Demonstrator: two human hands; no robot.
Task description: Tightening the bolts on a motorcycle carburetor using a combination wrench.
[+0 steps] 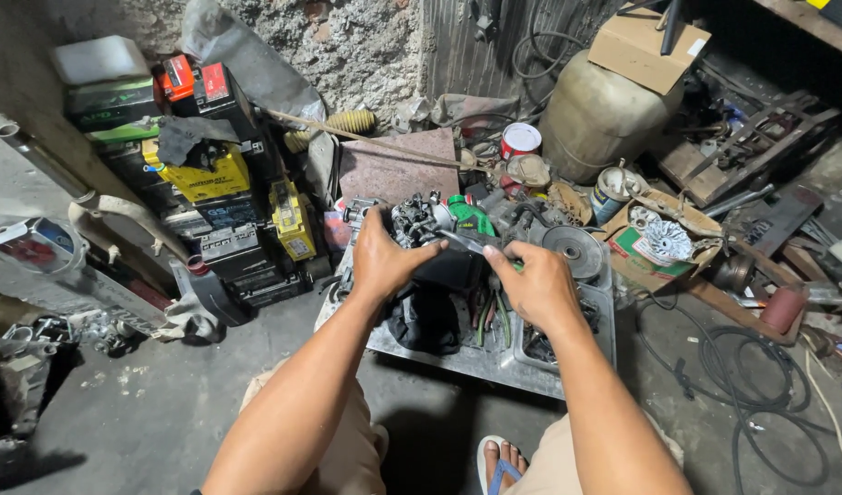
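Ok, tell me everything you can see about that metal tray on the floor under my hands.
The metal tray is a shallow, dull grey, rectangular pan, scuffed and greasy, lying flat on the concrete floor in front of the person's knees. It holds a black cloth, several hand tools and dark engine parts. A round pulley-like disc sits at its far right corner. The left hand and right hand work above it, not touching it.

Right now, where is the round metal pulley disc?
In the head view, the pulley disc lies at the metal tray's far right corner, just beyond the right hand.
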